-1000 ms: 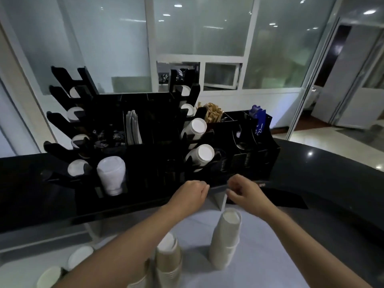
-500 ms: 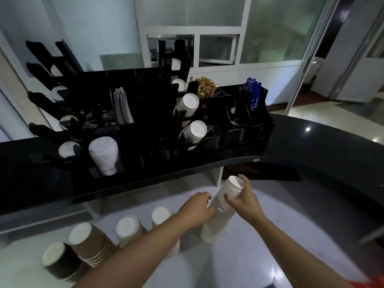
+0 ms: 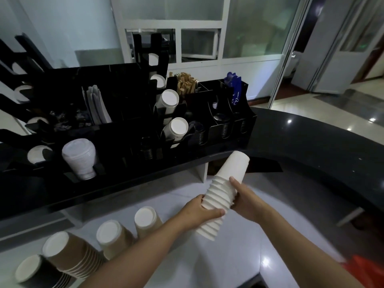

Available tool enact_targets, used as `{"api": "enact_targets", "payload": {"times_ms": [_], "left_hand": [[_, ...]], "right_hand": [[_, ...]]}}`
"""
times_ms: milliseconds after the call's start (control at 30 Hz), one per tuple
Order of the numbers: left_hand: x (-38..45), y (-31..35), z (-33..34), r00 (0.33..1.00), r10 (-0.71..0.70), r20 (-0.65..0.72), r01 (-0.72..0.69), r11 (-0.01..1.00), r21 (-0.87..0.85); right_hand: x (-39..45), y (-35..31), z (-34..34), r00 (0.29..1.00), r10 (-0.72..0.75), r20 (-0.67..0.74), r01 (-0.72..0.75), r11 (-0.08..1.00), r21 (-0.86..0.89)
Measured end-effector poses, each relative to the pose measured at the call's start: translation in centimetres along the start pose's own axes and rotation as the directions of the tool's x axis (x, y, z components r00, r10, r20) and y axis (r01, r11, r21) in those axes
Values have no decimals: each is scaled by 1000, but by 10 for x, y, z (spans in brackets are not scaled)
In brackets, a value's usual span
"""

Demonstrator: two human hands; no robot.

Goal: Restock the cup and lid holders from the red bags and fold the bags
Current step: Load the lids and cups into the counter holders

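A: While both hands grip it, the stack of white cups (image 3: pixel 223 196) is off the white counter (image 3: pixel 239 258), held in the air in front of the black organiser (image 3: pixel 128 125). Long axis?

B: Tilted. Runs from lower left, near the person, to upper right, away from them. The closed bottom of the end cup points up and right toward the dark raised ledge (image 3: pixel 311 150); the open rims face down and back toward the person.

A: Grip?

B: Left hand (image 3: pixel 199 213) is wrapped around the lower half of the stack, thumb over the top, fingers under it. Right hand (image 3: pixel 245 200) is clamped on the right side near the middle, thumb pointing up along the cups. Both closed on the stack.

A: Anything touching it besides the hands?

B: No. Lower end hangs just above the counter; can't tell if it grazes.

A: Rest of the scene, quick.

B: Four upside-down stacks sit at lower left: two tan stacks (image 3: pixel 116 238), a brown stack (image 3: pixel 70 256), a black stack (image 3: pixel 37 273). In the organiser, white cups (image 3: pixel 176 127) lie on their sides in the centre holder, bottoms facing the camera. A stack of clear lids (image 3: pixel 80 157) stands at front left. Red bag (image 3: pixel 365 269) at the lower right corner, partly cut off by the frame.
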State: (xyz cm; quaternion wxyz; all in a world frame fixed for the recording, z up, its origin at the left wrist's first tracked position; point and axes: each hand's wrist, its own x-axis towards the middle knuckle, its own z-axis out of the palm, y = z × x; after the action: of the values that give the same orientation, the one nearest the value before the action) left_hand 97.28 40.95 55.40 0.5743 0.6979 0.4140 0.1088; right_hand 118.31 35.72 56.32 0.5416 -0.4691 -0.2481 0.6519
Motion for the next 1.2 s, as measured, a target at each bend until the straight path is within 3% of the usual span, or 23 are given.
{"api": "enact_targets", "payload": {"times_ms": [133,400,533,667,800,1000,1200], "left_hand": [[2,8,-5,999,-13,52,18,996,-89],[10,14,-3,997,-63,48,67,993,-100],[19,13,-2,997,-61,-54,61,998,0],[32,6,5,977,-19,-213,28,999,37],[48,-13,12,972,10,-236,3,998,56],[67,-56,35,960,-75,-269,97,993,71],[73,-103,54,954,-116,-275,111,993,-33]], "right_hand": [[-5,25,14,994,-60,93,53,995,81],[8,20,27,989,-135,-58,133,991,-34],[16,17,30,964,-226,-140,210,971,-117],[26,11,37,901,-367,-231,284,903,-323],[34,-11,28,841,-466,-275,304,828,-471],[32,-31,4,849,-464,-255,309,825,-473],[26,-32,-5,892,-405,-201,308,869,-386]]}}
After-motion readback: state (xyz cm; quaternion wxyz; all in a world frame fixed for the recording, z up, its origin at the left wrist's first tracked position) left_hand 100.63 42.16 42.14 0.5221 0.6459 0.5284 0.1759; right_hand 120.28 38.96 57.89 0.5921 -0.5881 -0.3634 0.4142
